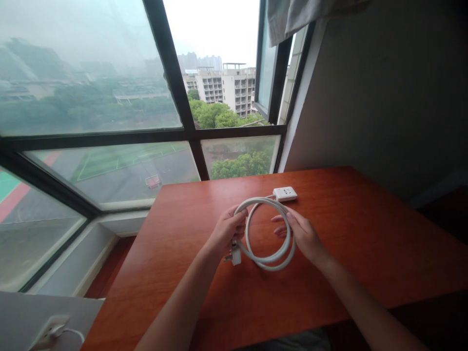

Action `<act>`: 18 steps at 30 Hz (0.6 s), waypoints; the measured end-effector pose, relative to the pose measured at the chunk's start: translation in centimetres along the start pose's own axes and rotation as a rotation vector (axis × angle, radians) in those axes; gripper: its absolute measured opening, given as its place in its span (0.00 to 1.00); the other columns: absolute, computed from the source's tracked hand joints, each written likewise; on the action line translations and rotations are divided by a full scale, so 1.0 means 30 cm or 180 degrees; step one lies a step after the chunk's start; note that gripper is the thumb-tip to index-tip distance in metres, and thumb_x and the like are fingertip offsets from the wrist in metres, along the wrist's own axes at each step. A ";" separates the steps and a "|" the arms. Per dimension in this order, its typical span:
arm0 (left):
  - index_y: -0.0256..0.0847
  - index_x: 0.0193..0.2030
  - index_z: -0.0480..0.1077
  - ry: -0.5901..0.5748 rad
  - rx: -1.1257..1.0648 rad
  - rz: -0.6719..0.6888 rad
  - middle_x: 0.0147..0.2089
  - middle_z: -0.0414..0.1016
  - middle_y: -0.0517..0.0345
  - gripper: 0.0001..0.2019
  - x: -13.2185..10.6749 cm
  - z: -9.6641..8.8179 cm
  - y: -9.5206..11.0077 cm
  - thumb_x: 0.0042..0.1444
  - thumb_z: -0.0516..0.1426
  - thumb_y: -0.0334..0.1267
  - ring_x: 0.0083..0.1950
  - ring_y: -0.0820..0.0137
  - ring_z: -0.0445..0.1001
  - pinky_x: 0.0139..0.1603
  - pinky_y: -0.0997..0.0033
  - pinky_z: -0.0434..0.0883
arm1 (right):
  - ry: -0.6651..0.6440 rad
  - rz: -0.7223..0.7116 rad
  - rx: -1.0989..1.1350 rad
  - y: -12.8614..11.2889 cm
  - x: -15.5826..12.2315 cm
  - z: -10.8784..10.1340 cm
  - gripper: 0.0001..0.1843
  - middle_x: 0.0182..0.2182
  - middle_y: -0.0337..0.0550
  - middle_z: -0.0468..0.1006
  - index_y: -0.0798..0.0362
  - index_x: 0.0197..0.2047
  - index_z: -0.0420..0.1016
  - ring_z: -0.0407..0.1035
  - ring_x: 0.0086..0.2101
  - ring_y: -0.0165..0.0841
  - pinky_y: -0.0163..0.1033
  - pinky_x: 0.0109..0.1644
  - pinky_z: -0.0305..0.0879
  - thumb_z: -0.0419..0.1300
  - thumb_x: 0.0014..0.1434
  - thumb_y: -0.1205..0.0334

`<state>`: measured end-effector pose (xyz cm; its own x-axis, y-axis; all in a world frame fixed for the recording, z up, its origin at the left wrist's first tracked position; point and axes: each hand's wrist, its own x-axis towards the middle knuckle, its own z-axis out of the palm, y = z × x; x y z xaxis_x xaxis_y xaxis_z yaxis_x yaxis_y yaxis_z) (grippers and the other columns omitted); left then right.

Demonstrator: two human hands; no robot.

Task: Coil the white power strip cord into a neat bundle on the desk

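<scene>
While held up as a loose coil of white cable (260, 200), looks smooth, fairly thick and rounded, even in colour all the way along. Forms a nearly round ring of at least 2 turns, overlapping in places and spreading slightly apart at the bottom. Hangs over the middle of the reddish-brown surface (183, 234); cannot tell about contact with it at the lowest turn. Grasped on the left side by the curled fingers of the left hand (231, 225), closed around the bundled turns. Ends just below that hand in a white, blocky plug (236, 254) with prongs (227, 258) pointing left. Passes on the right side between thumb and fingers of the right hand (300, 231), with those fingers reaching loosely into the ring rather than clenched; cannot tell how firmly pressed. Runs at the other end behind the ring to a white socket block (285, 194), lying flat on the surface toward the far edge, with dark slots on top. Faces a dark-framed window (190, 129) beyond, with pale buildings (237, 87) outside.
</scene>
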<state>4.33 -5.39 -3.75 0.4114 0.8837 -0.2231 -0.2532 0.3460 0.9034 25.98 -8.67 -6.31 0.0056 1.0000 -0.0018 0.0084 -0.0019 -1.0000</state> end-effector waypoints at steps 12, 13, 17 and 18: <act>0.40 0.32 0.58 0.0559 -0.0457 -0.0081 0.21 0.46 0.73 0.18 0.009 -0.033 -0.033 0.47 0.65 0.42 0.17 0.85 0.44 0.16 0.86 0.44 | 0.0267 0.0300 0.0907 0.024 0.037 0.144 0.19 0.15 0.25 0.54 0.50 0.40 0.68 0.47 0.14 0.21 0.27 0.13 0.46 0.61 0.54 0.44; 0.40 0.32 0.58 0.0582 -0.0519 -0.0103 0.21 0.47 0.73 0.18 0.011 -0.026 -0.040 0.47 0.65 0.41 0.17 0.85 0.44 0.16 0.86 0.44 | 0.0268 0.0333 0.0821 0.032 0.045 0.136 0.20 0.15 0.24 0.52 0.51 0.40 0.68 0.46 0.13 0.22 0.27 0.13 0.45 0.61 0.54 0.44; 0.41 0.32 0.57 0.0716 -0.0594 -0.0070 0.21 0.49 0.73 0.16 0.024 0.023 -0.084 0.47 0.63 0.38 0.18 0.84 0.47 0.18 0.86 0.48 | 0.0362 0.0511 0.0708 0.074 0.074 0.086 0.21 0.14 0.23 0.52 0.51 0.39 0.67 0.45 0.13 0.21 0.26 0.13 0.43 0.61 0.52 0.42; 0.40 0.33 0.58 0.0779 -0.0568 -0.0042 0.21 0.51 0.72 0.15 0.027 0.035 -0.096 0.48 0.62 0.37 0.18 0.83 0.50 0.18 0.85 0.50 | 0.0359 0.0543 0.0705 0.086 0.079 0.074 0.21 0.14 0.23 0.53 0.51 0.38 0.66 0.45 0.13 0.21 0.26 0.13 0.43 0.61 0.52 0.42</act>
<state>6.32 -6.00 -6.14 0.1980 0.9209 -0.3357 -0.4079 0.3888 0.8261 23.80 -6.30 -8.92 0.0995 0.9784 -0.1813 -0.2206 -0.1560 -0.9628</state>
